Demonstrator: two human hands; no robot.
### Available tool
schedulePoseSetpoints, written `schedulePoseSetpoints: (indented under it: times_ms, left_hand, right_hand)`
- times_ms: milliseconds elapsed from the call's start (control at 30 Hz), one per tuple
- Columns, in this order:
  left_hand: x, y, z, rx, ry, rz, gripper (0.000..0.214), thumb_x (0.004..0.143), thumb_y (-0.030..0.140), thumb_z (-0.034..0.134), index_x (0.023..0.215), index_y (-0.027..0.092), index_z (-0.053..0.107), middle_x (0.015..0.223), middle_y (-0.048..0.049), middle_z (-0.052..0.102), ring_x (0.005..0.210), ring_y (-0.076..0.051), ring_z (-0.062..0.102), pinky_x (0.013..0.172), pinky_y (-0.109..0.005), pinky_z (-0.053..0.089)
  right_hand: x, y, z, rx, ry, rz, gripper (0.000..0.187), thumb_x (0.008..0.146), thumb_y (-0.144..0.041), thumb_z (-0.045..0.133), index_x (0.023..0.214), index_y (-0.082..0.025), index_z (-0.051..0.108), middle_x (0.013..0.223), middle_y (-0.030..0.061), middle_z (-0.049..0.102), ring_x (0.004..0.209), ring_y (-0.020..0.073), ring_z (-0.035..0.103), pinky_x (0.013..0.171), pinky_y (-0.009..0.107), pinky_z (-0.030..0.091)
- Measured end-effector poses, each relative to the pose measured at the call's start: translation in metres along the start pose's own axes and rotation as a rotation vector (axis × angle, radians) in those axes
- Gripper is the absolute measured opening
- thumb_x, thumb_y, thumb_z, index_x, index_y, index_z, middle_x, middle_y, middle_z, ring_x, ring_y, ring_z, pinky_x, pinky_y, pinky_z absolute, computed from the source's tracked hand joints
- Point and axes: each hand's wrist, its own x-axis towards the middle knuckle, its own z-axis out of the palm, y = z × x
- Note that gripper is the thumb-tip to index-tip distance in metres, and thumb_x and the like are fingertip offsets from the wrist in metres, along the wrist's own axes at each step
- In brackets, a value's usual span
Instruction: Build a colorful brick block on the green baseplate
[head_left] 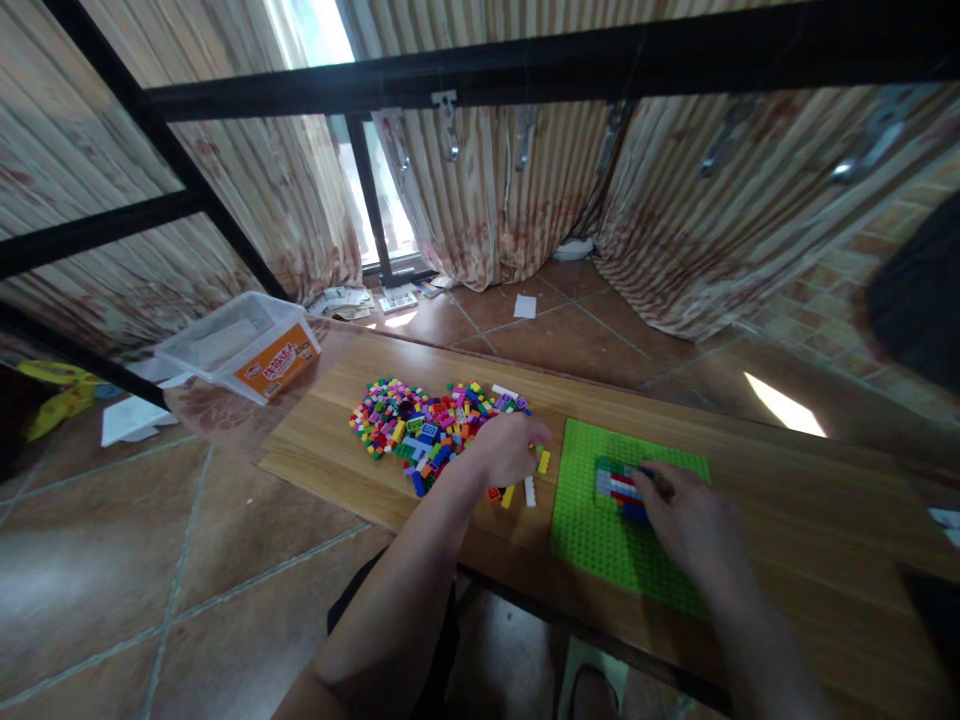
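Note:
On the wooden table a green studded baseplate (592,540) carries a small block of building bricks (619,487), in grey, green, white, red and blue. My right hand (690,515) is at the right side of this block, thumb and fingers closed on it; what lies under the fingertips is partly hidden. Left of the plate spreads a heap of loose building bricks (427,435) in many colours. Over its right edge is my left hand (510,450), slightly blurred, with fingers stretched apart and no brick visible in them. A yellow brick (544,462) and a white brick (530,491) lie close by.
A clear plastic box (232,345) with an orange label stands at the table's left end. Beyond the table (810,530), a black metal frame (525,70) with hooks crosses in front of striped curtains (487,200). Papers (525,306) lie on the tiled floor.

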Motion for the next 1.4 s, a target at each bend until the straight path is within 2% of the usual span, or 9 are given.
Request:
schedulePoseSetpoints:
  times_ms: [100, 200, 300, 633, 733, 867, 1000, 1133, 1400]
  left_hand:
    - [-0.002, 0.001, 0.001, 0.072, -0.171, 0.084, 0.038, 0.066, 0.005, 0.055, 0.094, 0.021, 0.076, 0.094, -0.0017, 0.074, 0.089, -0.017, 0.066, 0.077, -0.022, 0.05]
    - [-0.006, 0.004, 0.002, 0.168, -0.287, 0.103, 0.033, 0.067, 0.007, 0.056, 0.089, 0.02, 0.077, 0.087, -0.0022, 0.074, 0.084, -0.017, 0.067, 0.071, -0.022, 0.049]
    - [-0.01, 0.008, 0.005, 0.238, -0.289, 0.084, 0.03, 0.066, 0.007, 0.059, 0.086, 0.021, 0.077, 0.088, -0.0033, 0.075, 0.087, -0.019, 0.068, 0.072, -0.023, 0.049]
    - [-0.01, 0.005, 0.009, 0.2, -0.244, 0.114, 0.021, 0.066, 0.009, 0.06, 0.078, 0.02, 0.074, 0.081, -0.0025, 0.072, 0.078, -0.018, 0.066, 0.067, -0.024, 0.047]
    - [-0.008, -0.003, 0.006, 0.127, -0.186, 0.154, 0.019, 0.07, 0.011, 0.058, 0.082, 0.018, 0.071, 0.088, -0.0039, 0.072, 0.083, -0.018, 0.065, 0.069, -0.023, 0.046]
    - [-0.008, -0.007, 0.001, 0.096, -0.047, 0.078, 0.017, 0.078, 0.015, 0.053, 0.088, 0.016, 0.067, 0.084, -0.0052, 0.07, 0.077, -0.017, 0.063, 0.067, -0.024, 0.045]
    - [-0.005, -0.003, 0.001, 0.028, 0.069, 0.028, 0.013, 0.085, 0.021, 0.05, 0.087, 0.017, 0.063, 0.075, -0.0022, 0.067, 0.067, -0.015, 0.059, 0.061, -0.024, 0.041]
    - [0.0, 0.003, 0.004, -0.065, 0.198, -0.019, 0.016, 0.09, 0.025, 0.049, 0.091, 0.017, 0.062, 0.079, -0.0023, 0.069, 0.071, -0.015, 0.062, 0.064, -0.024, 0.042]
    - [0.004, 0.009, 0.012, -0.112, 0.23, -0.005, 0.015, 0.08, 0.012, 0.055, 0.091, 0.017, 0.065, 0.088, -0.0031, 0.071, 0.08, -0.016, 0.064, 0.075, -0.025, 0.049]
  right_hand:
    - [0.0, -0.002, -0.009, 0.033, 0.02, 0.075, 0.051, 0.087, -0.058, 0.043, 0.1, -0.018, 0.072, 0.081, 0.0106, 0.072, 0.07, 0.0246, 0.066, 0.067, 0.036, 0.047]
    - [0.001, 0.0, -0.02, 0.084, 0.08, 0.164, 0.054, 0.087, -0.058, 0.041, 0.099, -0.016, 0.072, 0.076, 0.0113, 0.071, 0.066, 0.0244, 0.064, 0.065, 0.036, 0.046]
    - [0.003, 0.005, -0.028, 0.09, 0.14, 0.259, 0.054, 0.088, -0.056, 0.039, 0.098, -0.015, 0.073, 0.074, 0.0123, 0.07, 0.066, 0.025, 0.063, 0.063, 0.036, 0.044]
    - [0.006, 0.01, -0.03, 0.119, 0.175, 0.314, 0.05, 0.086, -0.054, 0.042, 0.094, -0.017, 0.075, 0.075, 0.0105, 0.07, 0.067, 0.0243, 0.062, 0.065, 0.035, 0.043]
    - [0.006, 0.009, -0.03, 0.14, 0.193, 0.311, 0.049, 0.085, -0.053, 0.043, 0.093, -0.016, 0.075, 0.074, 0.0103, 0.07, 0.067, 0.0241, 0.062, 0.065, 0.035, 0.044]
    - [0.005, 0.008, -0.029, 0.167, 0.187, 0.298, 0.047, 0.084, -0.053, 0.045, 0.093, -0.017, 0.074, 0.072, 0.0086, 0.07, 0.066, 0.0241, 0.063, 0.064, 0.034, 0.045]
    - [0.005, 0.004, -0.028, 0.207, 0.199, 0.3, 0.045, 0.083, -0.052, 0.048, 0.093, -0.017, 0.075, 0.074, 0.0083, 0.072, 0.068, 0.0241, 0.065, 0.064, 0.034, 0.046]
    - [0.006, 0.0, -0.027, 0.224, 0.217, 0.294, 0.044, 0.082, -0.052, 0.048, 0.091, -0.017, 0.075, 0.076, 0.0088, 0.073, 0.069, 0.0249, 0.067, 0.065, 0.034, 0.048]
    - [0.005, -0.004, -0.025, 0.261, 0.21, 0.239, 0.044, 0.083, -0.051, 0.048, 0.092, -0.017, 0.075, 0.081, 0.009, 0.075, 0.07, 0.0244, 0.068, 0.068, 0.034, 0.05]
